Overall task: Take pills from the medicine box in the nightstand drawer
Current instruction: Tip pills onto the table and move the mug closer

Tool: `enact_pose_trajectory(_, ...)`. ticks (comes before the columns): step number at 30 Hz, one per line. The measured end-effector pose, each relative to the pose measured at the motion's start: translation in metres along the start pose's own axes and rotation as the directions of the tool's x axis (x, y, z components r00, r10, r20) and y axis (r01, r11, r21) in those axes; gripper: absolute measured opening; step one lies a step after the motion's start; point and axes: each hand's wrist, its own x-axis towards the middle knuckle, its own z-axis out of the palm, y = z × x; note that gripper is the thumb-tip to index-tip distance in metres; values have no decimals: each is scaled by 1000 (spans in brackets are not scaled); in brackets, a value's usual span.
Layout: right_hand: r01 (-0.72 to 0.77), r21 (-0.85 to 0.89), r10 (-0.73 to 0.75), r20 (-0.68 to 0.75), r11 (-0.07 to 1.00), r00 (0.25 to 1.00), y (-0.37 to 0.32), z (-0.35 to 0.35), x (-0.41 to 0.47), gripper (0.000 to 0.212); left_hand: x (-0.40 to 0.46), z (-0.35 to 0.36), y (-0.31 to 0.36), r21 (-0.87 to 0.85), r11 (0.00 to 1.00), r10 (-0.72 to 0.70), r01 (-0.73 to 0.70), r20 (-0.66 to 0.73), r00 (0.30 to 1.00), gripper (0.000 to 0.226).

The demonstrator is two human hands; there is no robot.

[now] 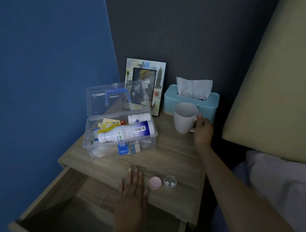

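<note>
A clear plastic medicine box stands open on the wooden nightstand, its lid with a blue handle tipped back. Inside lie a large white bottle, a smaller white bottle and some packets. Near the front edge sits a small clear cup holding two white pills, with a pink round lid beside it. My left hand hovers flat, fingers apart, just left of the pink lid. My right hand grips the handle of a white mug.
The nightstand drawer is pulled out toward me below my left hand. A picture frame leans on the wall behind the box. A teal tissue box stands behind the mug. A beige headboard and pale bedding lie to the right.
</note>
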Motion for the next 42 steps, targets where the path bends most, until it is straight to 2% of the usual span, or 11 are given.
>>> enact_pose_trajectory(3,25,43,-25,-5,999,1000,1,-8,-16,29,0,0,2,16,1000,2,-1,-20,1000,58)
enact_pose_trajectory(7,29,140,-30,11,990,999,0,-25,-47,29,2,3,2,9,1000,0,0,-60,998,48)
enact_pose_trajectory(10,-38,134,31,55,990,998,1,-39,-73,32,2,8,-1,-23,1000,10,-11,-46,999,50)
enact_pose_trajectory(16,-64,100,53,112,993,992,1,-52,-106,34,3,9,-3,50,999,15,-13,-34,999,60)
enact_pose_trajectory(21,-68,98,54,136,993,989,3,-60,-119,27,4,13,-6,41,999,14,-14,-20,1000,55)
enact_pose_trajectory(32,-46,63,35,162,997,986,5,-62,-117,29,3,16,-8,4,1000,25,-25,-51,998,52)
enact_pose_trajectory(35,-45,15,42,168,999,985,1,-63,-117,30,2,13,-10,-116,993,-4,-6,-86,996,55)
enact_pose_trajectory(38,93,-51,-86,125,994,988,-17,-64,-112,27,5,2,-15,-325,942,-145,82,-175,974,57)
enact_pose_trajectory(40,175,16,-176,109,984,978,-42,-54,-106,24,11,-8,-25,-411,901,-260,143,-245,934,59)
enact_pose_trajectory(42,191,148,-211,132,970,969,-70,-31,-96,24,22,-22,-35,-473,865,-339,169,-301,891,62)
